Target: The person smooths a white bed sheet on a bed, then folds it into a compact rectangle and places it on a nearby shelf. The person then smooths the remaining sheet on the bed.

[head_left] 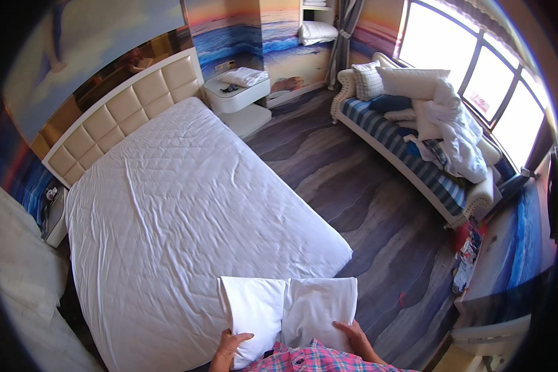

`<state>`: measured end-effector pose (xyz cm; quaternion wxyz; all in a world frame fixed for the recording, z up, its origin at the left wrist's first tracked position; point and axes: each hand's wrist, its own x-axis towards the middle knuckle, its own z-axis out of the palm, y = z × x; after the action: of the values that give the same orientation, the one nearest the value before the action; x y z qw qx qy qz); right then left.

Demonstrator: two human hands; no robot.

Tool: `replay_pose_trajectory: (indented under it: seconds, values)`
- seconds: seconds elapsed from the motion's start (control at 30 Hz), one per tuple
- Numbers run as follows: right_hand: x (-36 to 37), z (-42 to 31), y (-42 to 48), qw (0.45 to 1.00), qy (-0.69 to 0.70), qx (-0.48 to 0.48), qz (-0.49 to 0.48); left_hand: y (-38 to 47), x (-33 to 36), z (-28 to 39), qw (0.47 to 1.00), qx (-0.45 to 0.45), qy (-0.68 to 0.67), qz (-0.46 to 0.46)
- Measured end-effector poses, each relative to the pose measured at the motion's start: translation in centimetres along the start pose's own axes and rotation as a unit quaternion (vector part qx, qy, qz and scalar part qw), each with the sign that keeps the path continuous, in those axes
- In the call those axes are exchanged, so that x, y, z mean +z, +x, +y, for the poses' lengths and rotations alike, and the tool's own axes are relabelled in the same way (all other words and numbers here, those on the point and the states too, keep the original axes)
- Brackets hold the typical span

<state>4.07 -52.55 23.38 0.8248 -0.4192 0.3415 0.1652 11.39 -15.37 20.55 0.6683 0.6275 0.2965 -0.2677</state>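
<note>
A folded white cloth, perhaps bed linen, is held in front of my body in two side-by-side portions. My left hand (232, 343) grips the left portion (256, 311) at its lower outer edge, thumb on top. On the right portion (321, 302), my right hand (352, 332) holds the outer edge, its thumb over the face and the other fingers hidden. Beyond the cloth lies a bed mattress (186, 223) covered by a wrinkled white sheet, with a cream tufted headboard (125, 109) at its far end.
A white nightstand (237, 100) bears folded white linen (245, 76). By the window, a striped sofa (386, 130) is heaped with pillows and a white duvet (460, 139). Dark patterned flooring (353, 195) runs between bed and sofa. Small litter (467, 255) lies along the right wall.
</note>
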Motion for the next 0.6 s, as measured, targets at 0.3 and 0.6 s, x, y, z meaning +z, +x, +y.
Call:
replay_pose_trajectory:
  seconds: [0.3, 0.6]
  values:
    - [-3.2, 2.2, -6.1, 0.991, 0.004, -0.072, 0.110, -4.2, 3.8, 1.7, 0.996, -0.005, 0.051, -0.074]
    - [-13.4, -0.6, -7.4, 0.976, 0.035, -0.136, 0.169, -2.1, 16.6, 2.5, 0.978, 0.011, 0.126, -0.164]
